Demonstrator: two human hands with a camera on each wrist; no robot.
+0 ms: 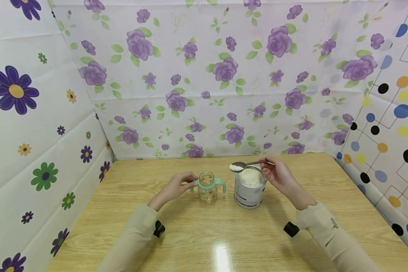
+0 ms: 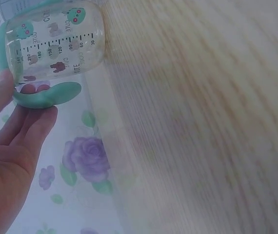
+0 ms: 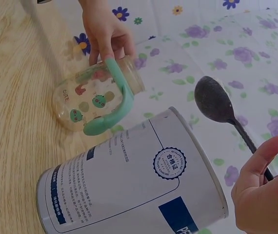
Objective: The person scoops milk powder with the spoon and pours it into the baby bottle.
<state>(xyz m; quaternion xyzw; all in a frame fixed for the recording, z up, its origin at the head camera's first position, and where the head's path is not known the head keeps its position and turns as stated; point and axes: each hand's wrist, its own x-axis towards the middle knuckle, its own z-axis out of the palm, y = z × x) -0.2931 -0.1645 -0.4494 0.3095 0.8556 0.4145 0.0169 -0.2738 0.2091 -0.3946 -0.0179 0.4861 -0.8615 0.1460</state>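
A clear baby bottle with a mint-green collar and two handles stands upright and uncapped on the table. My left hand grips its left handle, thumb near the collar and fingers round the handle. Just right of the bottle stands an open white milk powder can, filled high with pale powder. My right hand pinches the handle of a dark spoon above the can's rim. White powder lies in the spoon's bowl, which points left towards the bottle.
The wooden table meets a flower-printed cloth wall at the back. Patterned sheets also stand along the left and right sides. A narrow gap separates the bottle from the can.
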